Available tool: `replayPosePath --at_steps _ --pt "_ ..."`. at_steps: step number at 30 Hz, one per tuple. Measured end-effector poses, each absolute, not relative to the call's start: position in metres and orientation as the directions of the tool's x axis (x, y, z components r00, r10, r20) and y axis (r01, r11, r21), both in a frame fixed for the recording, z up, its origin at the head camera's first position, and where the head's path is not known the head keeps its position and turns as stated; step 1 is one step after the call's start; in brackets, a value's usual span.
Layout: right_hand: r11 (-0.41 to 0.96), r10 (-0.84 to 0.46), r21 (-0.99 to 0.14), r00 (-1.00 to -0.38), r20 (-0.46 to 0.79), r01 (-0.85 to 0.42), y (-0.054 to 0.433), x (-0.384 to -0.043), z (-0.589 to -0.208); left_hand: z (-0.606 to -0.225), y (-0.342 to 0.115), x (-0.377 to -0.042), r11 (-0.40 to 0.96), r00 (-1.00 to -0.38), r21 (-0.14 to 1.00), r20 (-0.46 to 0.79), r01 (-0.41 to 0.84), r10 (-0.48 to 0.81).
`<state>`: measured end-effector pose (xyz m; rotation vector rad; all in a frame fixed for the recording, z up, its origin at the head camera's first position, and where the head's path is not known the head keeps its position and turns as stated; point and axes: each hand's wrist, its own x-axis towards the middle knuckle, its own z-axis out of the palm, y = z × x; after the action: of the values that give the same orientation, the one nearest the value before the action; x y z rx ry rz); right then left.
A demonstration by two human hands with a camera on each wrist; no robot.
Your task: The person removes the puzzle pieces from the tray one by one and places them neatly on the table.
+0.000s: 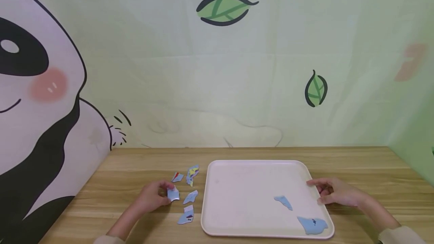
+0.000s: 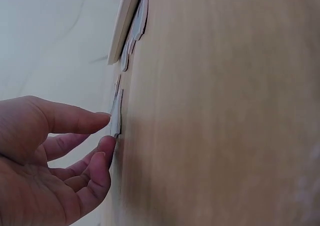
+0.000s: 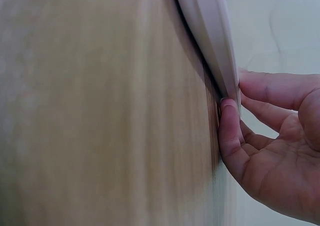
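Left of the tray (image 1: 244, 199), left hand (image 1: 150, 197) pinching blue piece (image 1: 174, 194), right hand (image 1: 342, 193) gripping rim (image 1: 327, 217)

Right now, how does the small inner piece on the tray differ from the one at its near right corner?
The corner piece is clearly larger than the inner piece. The corner piece is broad; the inner piece is a narrow, slanting strip. The corner piece bears a dark mark; none shows on the inner piece. Both are blue and lie on the tray.
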<state>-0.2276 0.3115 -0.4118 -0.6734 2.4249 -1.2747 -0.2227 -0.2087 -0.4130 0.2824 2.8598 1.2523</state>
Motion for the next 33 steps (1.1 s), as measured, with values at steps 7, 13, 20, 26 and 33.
replayPosePath --at_steps 7,13,20,26,33 --pt "0.482 -0.557 -0.833 -0.829 -0.051 -0.272 0.311 -0.228 -0.412 -0.409 -0.207 -0.218 0.637 -0.99 0.761 0.044 0.122 0.137" --pt "0.469 -0.569 -0.837 -0.821 -0.043 -0.282 0.313 -0.231 -0.414 -0.401 -0.191 -0.212 0.578 -0.984 0.803 0.057 0.147 0.172" --pt "0.458 -0.575 -0.84 -0.818 -0.031 -0.29 0.316 -0.231 -0.415 -0.401 -0.16 -0.211 0.478 -0.964 0.854 0.093 0.205 0.248" --pt "0.449 -0.58 -0.844 -0.815 -0.023 -0.295 0.318 -0.23 -0.415 -0.397 -0.13 -0.21 0.425 -0.935 0.868 0.111 0.257 0.338" --pt "0.451 -0.572 -0.846 -0.819 -0.03 -0.285 0.318 -0.229 -0.415 -0.389 -0.093 -0.205 0.389 -0.9 0.87 0.128 0.303 0.416"
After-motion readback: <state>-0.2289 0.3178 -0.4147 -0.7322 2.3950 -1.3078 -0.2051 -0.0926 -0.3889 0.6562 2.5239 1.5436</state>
